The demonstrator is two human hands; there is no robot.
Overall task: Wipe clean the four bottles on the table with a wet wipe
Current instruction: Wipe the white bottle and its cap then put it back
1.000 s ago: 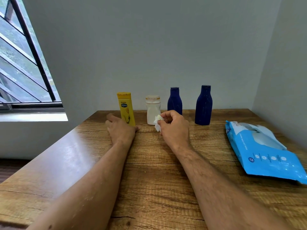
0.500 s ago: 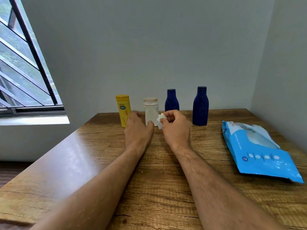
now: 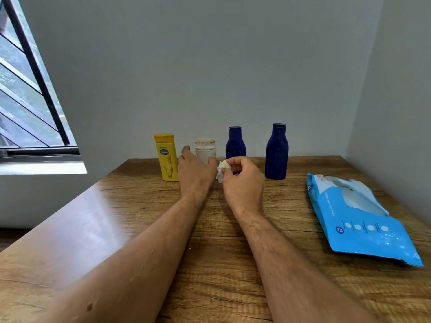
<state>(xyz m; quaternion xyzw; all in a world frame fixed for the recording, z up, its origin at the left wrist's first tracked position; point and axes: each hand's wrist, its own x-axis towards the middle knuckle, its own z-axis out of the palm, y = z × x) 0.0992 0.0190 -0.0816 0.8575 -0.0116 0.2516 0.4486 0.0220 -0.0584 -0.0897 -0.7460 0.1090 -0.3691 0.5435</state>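
Four bottles stand in a row at the back of the wooden table [image 3: 233, 264]: a yellow bottle [image 3: 165, 157], a short white bottle [image 3: 205, 149], a small dark blue bottle [image 3: 235, 144] and a taller dark blue bottle [image 3: 276, 152]. My left hand [image 3: 197, 174] reaches around the base of the white bottle, thumb on its right side and fingers on its left, hiding its lower part. Just to the right, my right hand [image 3: 242, 183] pinches a crumpled white wet wipe [image 3: 221, 170] between thumb and fingers, close to the white bottle.
A blue pack of wet wipes [image 3: 363, 220] lies flat on the right side of the table. Grey walls close the back and right. A barred window [image 3: 28, 94] with a sill is on the left.
My left hand left the yellow bottle and moved right to the white bottle. My right hand with the wipe stayed almost in place beside it.
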